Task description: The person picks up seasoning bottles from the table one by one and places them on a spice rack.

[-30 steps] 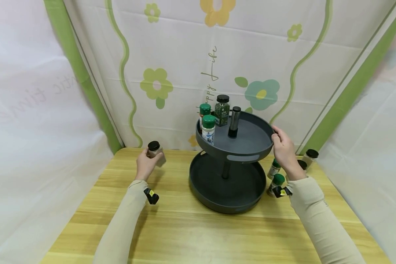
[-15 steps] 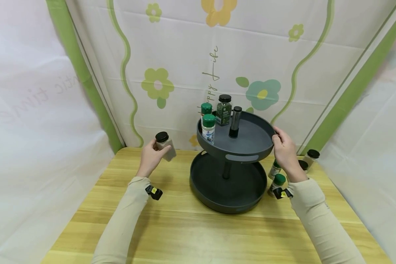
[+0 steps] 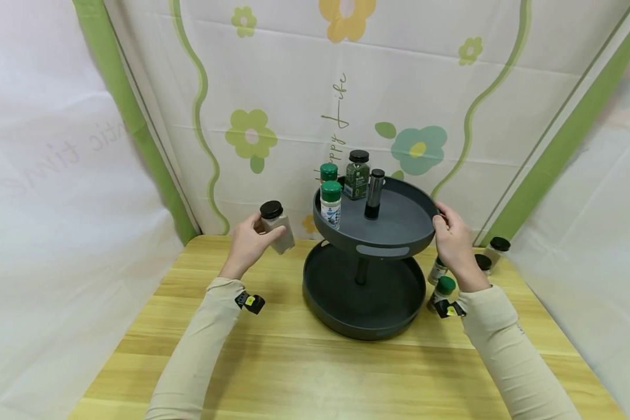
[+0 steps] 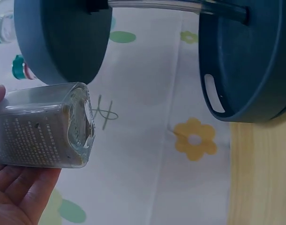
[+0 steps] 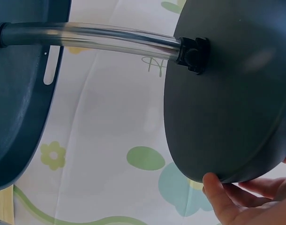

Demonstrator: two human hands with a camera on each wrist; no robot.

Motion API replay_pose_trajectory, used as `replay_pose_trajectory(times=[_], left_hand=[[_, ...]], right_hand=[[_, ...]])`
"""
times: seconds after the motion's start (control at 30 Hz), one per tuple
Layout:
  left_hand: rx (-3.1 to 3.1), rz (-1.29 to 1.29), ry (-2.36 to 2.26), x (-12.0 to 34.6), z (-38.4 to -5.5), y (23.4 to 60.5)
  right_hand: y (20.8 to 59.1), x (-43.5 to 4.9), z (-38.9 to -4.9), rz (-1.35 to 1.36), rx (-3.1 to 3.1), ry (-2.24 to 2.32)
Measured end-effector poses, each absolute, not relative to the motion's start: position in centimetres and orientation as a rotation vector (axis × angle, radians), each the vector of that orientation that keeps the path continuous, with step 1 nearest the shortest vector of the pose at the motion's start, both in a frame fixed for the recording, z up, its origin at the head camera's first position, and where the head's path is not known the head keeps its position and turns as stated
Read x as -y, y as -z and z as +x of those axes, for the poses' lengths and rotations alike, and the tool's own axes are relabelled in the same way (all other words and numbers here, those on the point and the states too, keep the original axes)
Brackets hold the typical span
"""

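My left hand [image 3: 248, 245] grips a square glass spice jar [image 3: 278, 230] with a black lid, tilted and held above the table left of the two-tier turntable. In the left wrist view the jar [image 4: 40, 129] shows its base and printed side, with greyish powder inside. My right hand [image 3: 453, 239] grips the right rim of the turntable's upper tray [image 3: 404, 213], thumb and fingers at its edge. On that tray stand two green-capped shakers, the front one a white-labelled shaker [image 3: 331, 207], and a black-lidded jar of green herbs [image 3: 357, 178].
The turntable's lower tray [image 3: 341, 291] rests on the wooden table [image 3: 315, 379]. Right of it, partly behind my right wrist, stand a green-capped shaker [image 3: 443, 287], a black-lidded jar [image 3: 497, 248] and other bottles. A flowered curtain [image 3: 294, 76] hangs behind.
My left hand has lifted the spice jar and carried it right, toward the turntable. The herb jar on the upper tray has shifted slightly right; my right hand keeps its hold on the rim.
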State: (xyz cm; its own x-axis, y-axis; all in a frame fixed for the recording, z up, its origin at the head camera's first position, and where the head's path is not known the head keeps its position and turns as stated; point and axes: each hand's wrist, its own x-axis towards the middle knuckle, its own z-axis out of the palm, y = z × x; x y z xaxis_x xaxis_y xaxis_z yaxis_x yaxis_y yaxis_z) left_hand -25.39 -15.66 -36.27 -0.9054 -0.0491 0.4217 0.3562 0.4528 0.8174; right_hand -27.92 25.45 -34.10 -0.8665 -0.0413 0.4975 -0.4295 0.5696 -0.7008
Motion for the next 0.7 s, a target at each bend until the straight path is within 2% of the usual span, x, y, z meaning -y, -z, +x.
replay_pose_trajectory(times=[0.7], left_hand=[[2.259,-0.418,1.401,13.9,-23.6,33.8]], right_hand=[[34.5,-25.4,-28.0,0.397,2.345,-1.217]])
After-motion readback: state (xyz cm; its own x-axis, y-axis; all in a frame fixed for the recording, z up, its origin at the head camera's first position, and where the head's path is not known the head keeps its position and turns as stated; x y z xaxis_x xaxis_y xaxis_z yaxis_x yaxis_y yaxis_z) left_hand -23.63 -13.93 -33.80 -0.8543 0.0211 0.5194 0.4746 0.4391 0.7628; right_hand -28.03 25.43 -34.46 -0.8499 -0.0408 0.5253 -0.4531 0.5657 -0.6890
